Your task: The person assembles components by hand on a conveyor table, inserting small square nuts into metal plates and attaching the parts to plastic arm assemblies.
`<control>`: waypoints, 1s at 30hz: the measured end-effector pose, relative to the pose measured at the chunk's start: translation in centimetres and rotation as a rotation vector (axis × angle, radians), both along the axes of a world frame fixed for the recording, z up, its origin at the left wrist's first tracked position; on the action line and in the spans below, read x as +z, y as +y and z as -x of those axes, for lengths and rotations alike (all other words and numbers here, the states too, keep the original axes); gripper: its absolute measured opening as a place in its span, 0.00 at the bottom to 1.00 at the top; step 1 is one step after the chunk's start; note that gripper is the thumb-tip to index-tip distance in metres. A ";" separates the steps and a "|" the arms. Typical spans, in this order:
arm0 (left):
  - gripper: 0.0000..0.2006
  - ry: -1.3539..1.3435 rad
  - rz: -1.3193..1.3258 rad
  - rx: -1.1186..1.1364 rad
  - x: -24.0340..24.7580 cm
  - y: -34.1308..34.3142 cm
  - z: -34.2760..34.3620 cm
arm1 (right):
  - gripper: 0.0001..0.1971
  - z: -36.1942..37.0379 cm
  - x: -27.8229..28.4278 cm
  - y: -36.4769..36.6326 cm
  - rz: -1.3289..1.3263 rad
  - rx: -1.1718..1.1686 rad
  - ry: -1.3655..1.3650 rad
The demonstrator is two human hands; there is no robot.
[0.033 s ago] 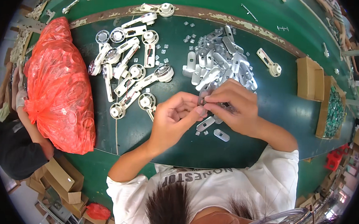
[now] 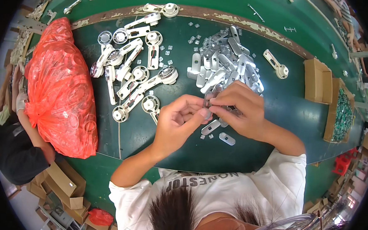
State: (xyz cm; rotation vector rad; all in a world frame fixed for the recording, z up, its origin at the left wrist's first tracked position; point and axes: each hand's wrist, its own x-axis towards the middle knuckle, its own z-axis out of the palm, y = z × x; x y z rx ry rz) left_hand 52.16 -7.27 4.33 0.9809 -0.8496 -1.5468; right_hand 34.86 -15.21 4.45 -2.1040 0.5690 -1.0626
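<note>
Over the front of the dark green table, my left hand (image 2: 177, 123) holds a small grey oval cover plate (image 2: 206, 103) between thumb and forefinger. Its other fingers curl behind. My right hand (image 2: 243, 112) pinches at the middle of that same plate; whatever lies between those fingertips is too small and covered to make out. Just beyond both hands is a pile of similar grey oval plates (image 2: 224, 63) with small slots. A single plate (image 2: 227, 138) lies flat nearer to me, and small clear plastic pieces (image 2: 203, 137) lie beside the right hand's underside.
To the left are many white arm-shaped parts with round ends (image 2: 140, 74) and a big red plastic bag (image 2: 60, 92). One more white part (image 2: 276, 64) lies right of the pile. Cardboard boxes (image 2: 317, 81) stand at the right, one holding green pieces (image 2: 343, 117). Another person's arm (image 2: 35, 130) reaches beside the bag.
</note>
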 end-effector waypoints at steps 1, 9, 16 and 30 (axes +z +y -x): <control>0.08 0.000 -0.001 0.001 0.1 0.0 0.0 | 0.09 0.0 -0.1 0.0 0.041 -0.005 0.014; 0.06 -0.049 -0.044 -0.014 -0.5 0.0 0.1 | 0.04 0.2 -0.1 0.8 -0.235 0.027 0.046; 0.04 -0.006 -0.114 0.001 -1.1 0.4 0.0 | 0.07 0.8 1.5 -0.4 -0.574 0.322 0.165; 0.05 -0.049 -0.154 0.031 -0.3 -0.1 0.4 | 0.10 8.8 1.6 0.2 0.017 -0.462 0.197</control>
